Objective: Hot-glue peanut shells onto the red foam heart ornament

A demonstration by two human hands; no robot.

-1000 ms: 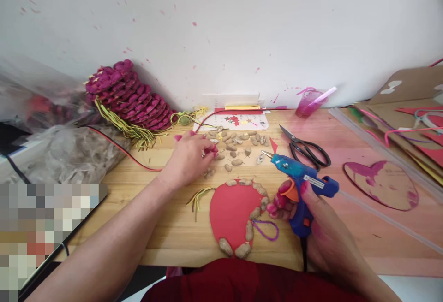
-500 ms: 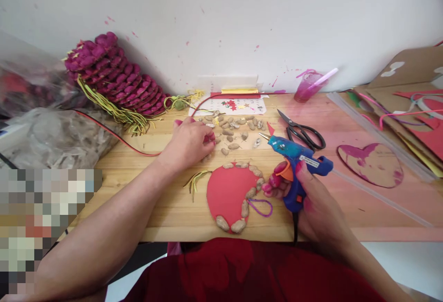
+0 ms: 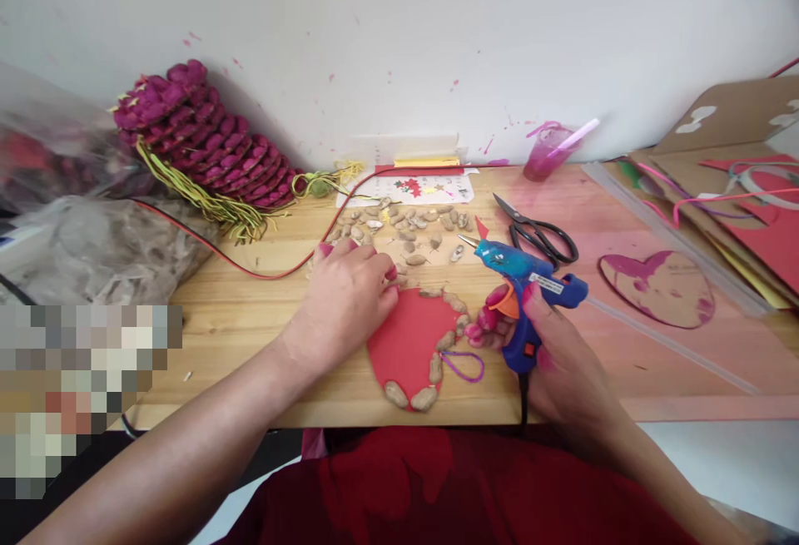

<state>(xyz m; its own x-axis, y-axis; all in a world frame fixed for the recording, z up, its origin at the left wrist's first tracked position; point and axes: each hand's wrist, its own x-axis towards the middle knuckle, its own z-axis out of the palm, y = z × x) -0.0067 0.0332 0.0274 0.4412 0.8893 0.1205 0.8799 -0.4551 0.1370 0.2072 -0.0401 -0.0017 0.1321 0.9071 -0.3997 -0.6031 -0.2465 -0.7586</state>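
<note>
A red heart-shaped piece [image 3: 404, 344] lies on the wooden table, with peanuts along its right edge and lower tip. A purple loop [image 3: 465, 366] sticks out from its right side. My left hand [image 3: 349, 291] is over the heart's upper left edge, fingers bent and drawn together; what they hold, if anything, is hidden. My right hand [image 3: 549, 345] grips a blue glue gun [image 3: 521, 279] right of the heart, its nozzle pointing up and left. Loose peanuts [image 3: 415, 220] lie behind the heart.
Black-handled scissors [image 3: 540, 237] lie behind the glue gun. A pink cup [image 3: 549, 154] stands near the wall. At the right are a cardboard heart [image 3: 658, 289] and stacked card. A magenta peanut bundle [image 3: 205, 137] and plastic bags [image 3: 100, 254] occupy the left.
My left hand has moved from the loose peanuts toward me, onto the heart's upper left edge. My right hand still holds the glue gun. The view has shifted slightly.
</note>
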